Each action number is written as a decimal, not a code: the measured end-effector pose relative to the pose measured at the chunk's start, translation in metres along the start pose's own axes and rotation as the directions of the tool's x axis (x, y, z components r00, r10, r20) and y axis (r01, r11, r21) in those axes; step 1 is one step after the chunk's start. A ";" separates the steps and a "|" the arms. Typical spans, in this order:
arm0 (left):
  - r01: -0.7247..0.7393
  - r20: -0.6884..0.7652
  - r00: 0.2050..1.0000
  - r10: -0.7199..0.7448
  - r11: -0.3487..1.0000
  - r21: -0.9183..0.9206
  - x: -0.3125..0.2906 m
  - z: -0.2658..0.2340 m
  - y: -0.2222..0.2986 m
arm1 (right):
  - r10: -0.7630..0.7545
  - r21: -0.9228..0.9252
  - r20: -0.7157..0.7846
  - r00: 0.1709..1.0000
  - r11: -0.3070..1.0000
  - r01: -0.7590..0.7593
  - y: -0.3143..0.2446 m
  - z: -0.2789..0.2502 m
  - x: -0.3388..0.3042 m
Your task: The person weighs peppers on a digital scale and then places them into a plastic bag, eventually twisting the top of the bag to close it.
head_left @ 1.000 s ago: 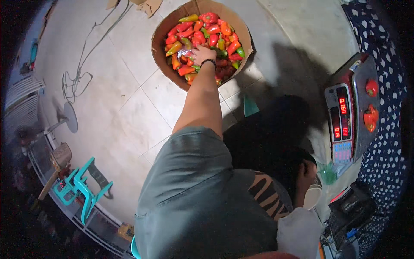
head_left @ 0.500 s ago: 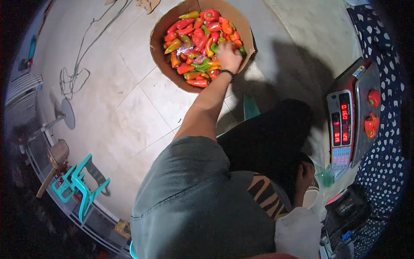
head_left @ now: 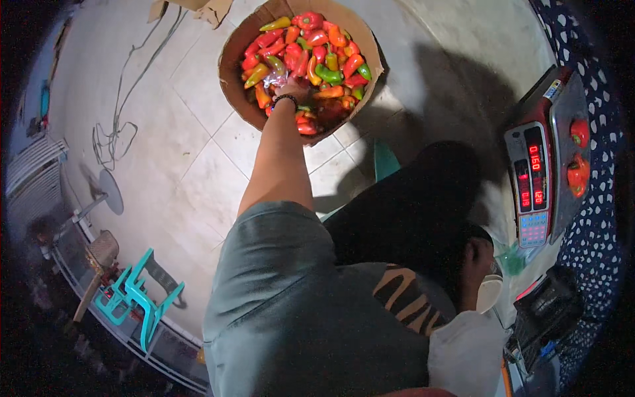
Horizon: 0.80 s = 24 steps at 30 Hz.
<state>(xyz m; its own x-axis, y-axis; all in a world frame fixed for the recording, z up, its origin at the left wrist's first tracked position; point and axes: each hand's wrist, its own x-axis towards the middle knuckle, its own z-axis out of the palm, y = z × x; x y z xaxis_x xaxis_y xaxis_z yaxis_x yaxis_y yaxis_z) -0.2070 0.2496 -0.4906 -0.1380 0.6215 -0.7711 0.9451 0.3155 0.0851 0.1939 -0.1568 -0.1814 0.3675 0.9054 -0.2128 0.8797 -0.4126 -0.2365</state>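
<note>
head view: the left hand [head_left: 291,89] has swung through the peppers [head_left: 301,65], from about 4 o'clock in the round cardboard box [head_left: 231,74] to 7 o'clock, baring a green pepper [head_left: 329,74] it partly covered half a second ago — so the reach is now into another part of the heap. its fingers are sunk and blurred; i cannot tell if its grip is spread or pinching one. the box sits toward 12 o'clock. at 4 o'clock the right hand [head_left: 475,266] is near a pale tub [head_left: 489,294], its grip too dark to tell. two red peppers [head_left: 578,176] stay on the scale [head_left: 534,175] at 3 o'clock — unchanged.
</note>
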 end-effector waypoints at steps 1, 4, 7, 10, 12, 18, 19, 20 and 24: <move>0.001 -0.058 0.998 0.006 0.992 0.130 -0.018 -0.002 0.017 | 0.056 0.028 0.029 0.998 0.998 -0.057 0.008 0.005 -0.006; 0.083 -0.032 0.996 -0.080 0.988 0.129 -0.035 -0.015 0.016 | 0.096 0.048 0.062 0.993 0.994 -0.099 0.009 0.002 -0.007; 0.042 -0.097 0.995 -0.023 0.979 0.197 -0.046 -0.015 0.014 | 0.123 0.051 0.057 0.991 0.991 -0.126 0.004 0.000 -0.009; 0.091 -0.221 0.974 -0.040 0.970 0.226 -0.070 -0.026 0.015 | 0.125 0.085 0.024 0.992 0.988 -0.127 -0.002 -0.003 -0.006; 0.084 -0.225 0.974 -0.010 0.943 0.323 -0.060 -0.022 0.006 | 0.095 0.107 0.006 0.995 0.990 -0.095 -0.005 -0.005 -0.005; -0.094 -0.205 0.963 0.176 0.929 0.358 -0.041 -0.013 -0.017 | 0.097 0.054 0.016 0.995 0.994 -0.098 -0.004 -0.002 -0.002; -0.090 -0.209 0.962 0.175 0.928 0.361 -0.041 -0.019 -0.016 | 0.093 0.060 -0.003 0.996 0.994 -0.093 -0.004 0.000 -0.001; -0.186 -0.075 0.972 0.223 0.922 0.340 -0.040 -0.025 -0.016 | 0.088 0.065 -0.022 0.996 0.994 -0.086 -0.004 0.002 0.000; -0.394 0.012 0.908 0.419 0.863 -0.316 -0.045 -0.041 -0.030 | 0.125 0.079 -0.015 0.992 0.989 -0.123 -0.005 -0.003 -0.006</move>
<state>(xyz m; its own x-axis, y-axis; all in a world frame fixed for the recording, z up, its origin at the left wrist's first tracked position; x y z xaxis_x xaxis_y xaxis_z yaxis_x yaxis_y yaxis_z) -0.2416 0.2414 -0.4329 0.2744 0.6877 -0.6721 0.7763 0.2540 0.5769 0.1887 -0.1596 -0.1760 0.4792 0.8481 -0.2261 0.8008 -0.5279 -0.2828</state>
